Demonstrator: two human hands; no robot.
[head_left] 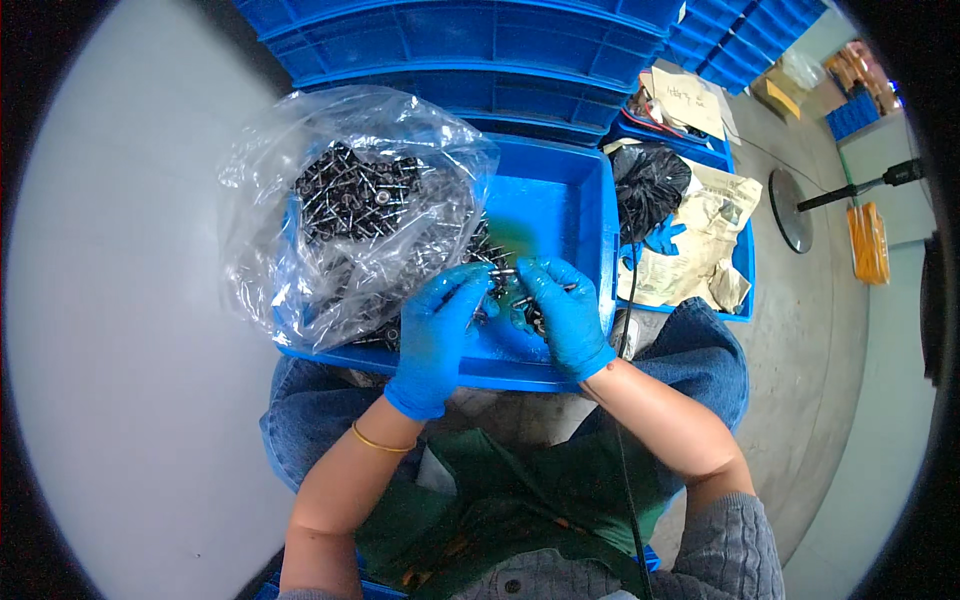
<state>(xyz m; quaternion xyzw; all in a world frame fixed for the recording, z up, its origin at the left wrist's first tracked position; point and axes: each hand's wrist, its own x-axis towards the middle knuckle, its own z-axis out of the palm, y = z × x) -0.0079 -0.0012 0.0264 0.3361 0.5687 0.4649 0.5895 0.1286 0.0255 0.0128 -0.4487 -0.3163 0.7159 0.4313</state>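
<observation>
Both my hands wear blue gloves and meet over a blue plastic tray [565,160]. My left hand [440,325] is closed, pinching one end of a small dark metal pin [503,272]. The fingers of my right hand [563,312] close on the pin's other end, and more small dark parts show in and below that hand. A clear plastic bag [270,180] lies open in the tray's left part, holding many black pins with shiny shafts [360,195]. Loose dark parts [487,245] lie beside the bag, partly hidden by my hands.
Stacked blue crates [450,40] rise behind the tray. At right, another blue crate [742,270] holds brown paper [690,255] and a black plastic bag [650,185]. A thin black cable [627,320] hangs right of the tray. A round-based stand [790,210] is farther right.
</observation>
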